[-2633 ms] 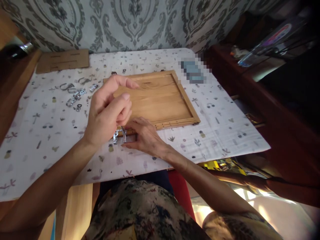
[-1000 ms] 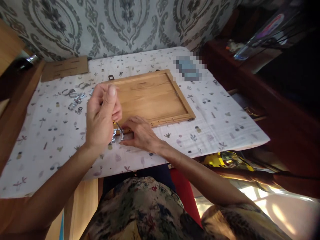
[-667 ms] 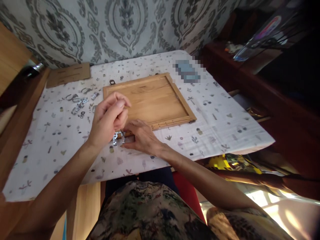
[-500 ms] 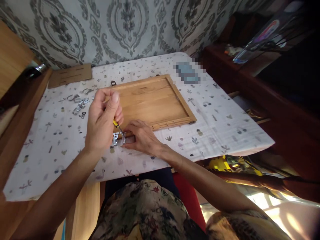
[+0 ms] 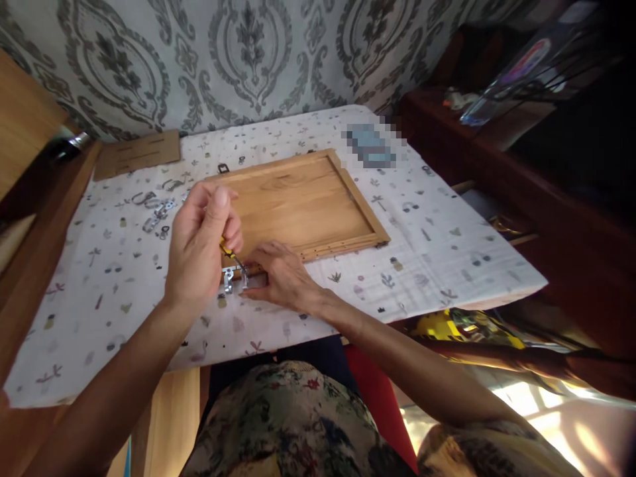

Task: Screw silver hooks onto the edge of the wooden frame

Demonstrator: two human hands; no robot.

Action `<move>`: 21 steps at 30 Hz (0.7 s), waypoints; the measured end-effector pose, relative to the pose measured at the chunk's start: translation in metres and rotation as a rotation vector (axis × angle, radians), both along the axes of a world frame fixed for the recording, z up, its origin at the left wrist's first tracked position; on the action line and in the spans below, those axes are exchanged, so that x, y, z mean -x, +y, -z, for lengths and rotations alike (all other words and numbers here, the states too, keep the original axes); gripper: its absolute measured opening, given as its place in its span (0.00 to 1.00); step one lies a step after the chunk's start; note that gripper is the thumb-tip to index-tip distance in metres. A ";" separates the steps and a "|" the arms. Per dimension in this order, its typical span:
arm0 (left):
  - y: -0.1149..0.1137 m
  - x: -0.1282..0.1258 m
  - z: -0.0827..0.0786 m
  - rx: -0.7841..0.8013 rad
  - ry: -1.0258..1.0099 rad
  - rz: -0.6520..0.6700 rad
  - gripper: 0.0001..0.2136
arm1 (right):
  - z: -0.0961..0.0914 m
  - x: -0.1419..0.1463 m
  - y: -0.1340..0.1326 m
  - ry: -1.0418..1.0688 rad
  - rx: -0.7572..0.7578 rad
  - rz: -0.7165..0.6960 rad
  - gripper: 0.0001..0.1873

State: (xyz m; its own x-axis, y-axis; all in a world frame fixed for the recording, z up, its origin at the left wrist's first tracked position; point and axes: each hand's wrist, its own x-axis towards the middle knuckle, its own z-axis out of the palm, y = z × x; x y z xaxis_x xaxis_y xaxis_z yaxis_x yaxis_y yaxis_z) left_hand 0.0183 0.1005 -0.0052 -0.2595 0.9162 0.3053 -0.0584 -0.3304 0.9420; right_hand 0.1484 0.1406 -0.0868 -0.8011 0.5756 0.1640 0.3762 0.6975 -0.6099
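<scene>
A screwdriver with a yellow and black handle is gripped in my left hand, its handle top hidden by the fingers. Its tip slants down to a metal bracket at the near edge of a framed wooden panel. My right hand closes on that bracket, thumb in front and fingers resting on the frame's edge. Just left of it, another metal piece of the same hardware sticks out towards me. The panel lies flat on the patterned tablecloth.
Several loose metal fittings lie left of the panel. A piece of brown cardboard is at the back left, and a pixelated bluish object at the back right. A clear plastic bottle stands on dark furniture to the right.
My left hand has shifted very slightly left, showing a little more of the screwdriver. The right hand and the panel stay in place; the whole view has tilted slightly.
</scene>
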 end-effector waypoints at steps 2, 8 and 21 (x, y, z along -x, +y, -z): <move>-0.001 -0.001 0.002 -0.041 -0.043 -0.037 0.12 | 0.001 0.000 0.001 0.009 -0.014 -0.004 0.27; 0.002 0.007 -0.002 0.064 -0.003 0.283 0.14 | 0.002 -0.001 0.001 0.032 0.008 -0.006 0.26; -0.002 -0.008 0.002 -0.032 -0.048 0.078 0.26 | 0.005 -0.001 0.002 0.034 -0.007 -0.012 0.27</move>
